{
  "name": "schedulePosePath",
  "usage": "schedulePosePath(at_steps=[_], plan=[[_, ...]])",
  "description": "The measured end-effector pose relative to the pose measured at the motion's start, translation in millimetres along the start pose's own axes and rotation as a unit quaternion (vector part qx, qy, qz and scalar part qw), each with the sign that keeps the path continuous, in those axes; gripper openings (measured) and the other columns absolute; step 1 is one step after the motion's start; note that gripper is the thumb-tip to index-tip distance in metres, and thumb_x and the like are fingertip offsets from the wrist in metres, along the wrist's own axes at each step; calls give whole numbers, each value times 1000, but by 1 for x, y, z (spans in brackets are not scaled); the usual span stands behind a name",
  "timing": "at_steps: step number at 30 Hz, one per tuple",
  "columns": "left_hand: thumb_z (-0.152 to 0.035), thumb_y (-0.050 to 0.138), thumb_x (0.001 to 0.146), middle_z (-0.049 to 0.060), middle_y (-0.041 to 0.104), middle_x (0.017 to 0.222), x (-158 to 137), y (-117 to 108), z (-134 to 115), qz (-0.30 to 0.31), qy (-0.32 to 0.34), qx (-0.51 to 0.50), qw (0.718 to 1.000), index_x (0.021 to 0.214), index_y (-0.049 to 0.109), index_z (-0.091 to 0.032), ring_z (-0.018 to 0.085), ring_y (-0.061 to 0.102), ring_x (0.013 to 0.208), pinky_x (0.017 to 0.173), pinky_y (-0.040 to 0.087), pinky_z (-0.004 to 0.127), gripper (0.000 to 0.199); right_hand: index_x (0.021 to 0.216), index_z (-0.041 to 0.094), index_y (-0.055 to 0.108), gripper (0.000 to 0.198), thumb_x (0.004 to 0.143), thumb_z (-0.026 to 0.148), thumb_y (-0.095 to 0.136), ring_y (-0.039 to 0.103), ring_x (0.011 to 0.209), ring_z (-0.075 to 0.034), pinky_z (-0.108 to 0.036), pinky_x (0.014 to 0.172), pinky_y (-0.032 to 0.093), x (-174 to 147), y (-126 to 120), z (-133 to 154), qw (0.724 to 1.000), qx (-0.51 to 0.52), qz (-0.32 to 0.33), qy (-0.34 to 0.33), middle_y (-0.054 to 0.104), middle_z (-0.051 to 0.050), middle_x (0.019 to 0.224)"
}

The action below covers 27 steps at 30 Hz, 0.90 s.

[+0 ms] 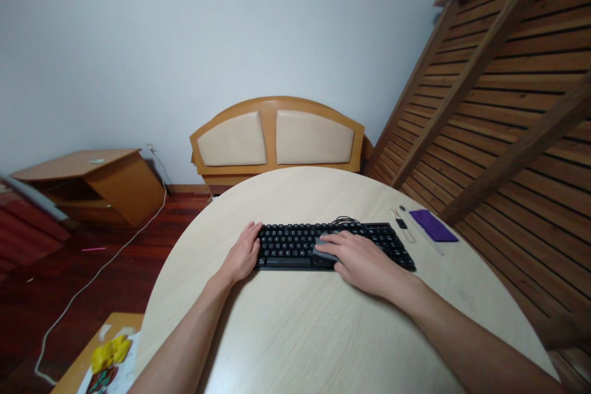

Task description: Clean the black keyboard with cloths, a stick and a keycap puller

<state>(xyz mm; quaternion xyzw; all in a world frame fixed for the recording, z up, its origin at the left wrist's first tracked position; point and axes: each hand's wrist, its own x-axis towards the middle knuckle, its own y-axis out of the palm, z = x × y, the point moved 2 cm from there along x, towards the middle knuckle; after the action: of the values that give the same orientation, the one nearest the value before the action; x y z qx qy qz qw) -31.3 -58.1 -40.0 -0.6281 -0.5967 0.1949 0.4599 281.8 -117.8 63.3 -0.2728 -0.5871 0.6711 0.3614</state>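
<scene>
A black keyboard [285,246] lies across the round table, its coiled black cable [346,220] behind it. My left hand [244,252] grips the keyboard's left end, fingers along the edge. Under the fingers of my right hand [362,261] is a small dark grey block [325,252], which looks like a sponge or brush; my fingers close over it and press it on the keys right of the space bar. My right hand hides part of the keys and of the block.
On the right of the pale round table [286,332] lie a folded purple cloth [433,225], a thin stick-like tool [427,239] and a looped cord with a black tag [401,223]. A low stand with yellow things [111,352] is at lower left. Wooden slats [503,129] lean at right.
</scene>
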Motion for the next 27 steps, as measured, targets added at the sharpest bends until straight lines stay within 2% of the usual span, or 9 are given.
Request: schedulePosePath(at_steps=[3, 6, 9, 12, 16, 27], plan=[[-32, 34, 101, 12, 49, 153, -1, -1, -2, 1, -5, 4, 1000, 147, 47, -14, 26, 35, 149, 125, 27, 50, 51, 137, 25, 63, 59, 82, 8, 51, 53, 129, -27, -46, 110, 41, 26, -8, 4, 999, 12, -52, -8, 58, -6, 147], [-37, 36, 103, 12, 47, 155, -1, -4, -7, 5, -5, 10, 1000, 150, 42, -14, 26, 34, 149, 125, 26, 49, 53, 139, 26, 61, 59, 84, 9, 51, 52, 131, -26, -44, 110, 41, 61, -2, 13, 997, 21, -67, -37, 57, -5, 148], [-40, 36, 103, 11, 48, 154, -1, -6, -11, 9, 5, 16, 1000, 150, 43, -16, 26, 35, 149, 124, 28, 48, 53, 141, 27, 59, 59, 85, 9, 52, 52, 130, -25, -41, 108, 43, 91, 13, 20, 996, 19, -59, -70, 56, -4, 149], [-41, 36, 103, 11, 50, 153, -1, -7, -13, 11, 12, 20, 1000, 146, 48, -15, 27, 35, 148, 124, 27, 49, 51, 137, 27, 63, 56, 84, 9, 54, 56, 124, -25, -41, 104, 46, 105, 26, 19, 996, 4, -38, -75, 59, -4, 145], [-41, 37, 103, 11, 49, 153, -1, -8, -13, 14, 10, 24, 1000, 146, 48, -15, 28, 36, 148, 124, 27, 51, 52, 134, 28, 65, 55, 83, 8, 55, 57, 121, -26, -41, 101, 47, 99, 29, 8, 997, -13, -29, -73, 61, -3, 144], [-41, 34, 102, 13, 49, 153, -1, -10, -18, 26, 2, 52, 998, 146, 48, -11, 28, 36, 148, 124, 27, 49, 55, 135, 24, 65, 58, 81, 6, 52, 59, 119, -29, -44, 101, 47, 49, 18, -27, 998, -68, -14, -9, 60, -3, 145]])
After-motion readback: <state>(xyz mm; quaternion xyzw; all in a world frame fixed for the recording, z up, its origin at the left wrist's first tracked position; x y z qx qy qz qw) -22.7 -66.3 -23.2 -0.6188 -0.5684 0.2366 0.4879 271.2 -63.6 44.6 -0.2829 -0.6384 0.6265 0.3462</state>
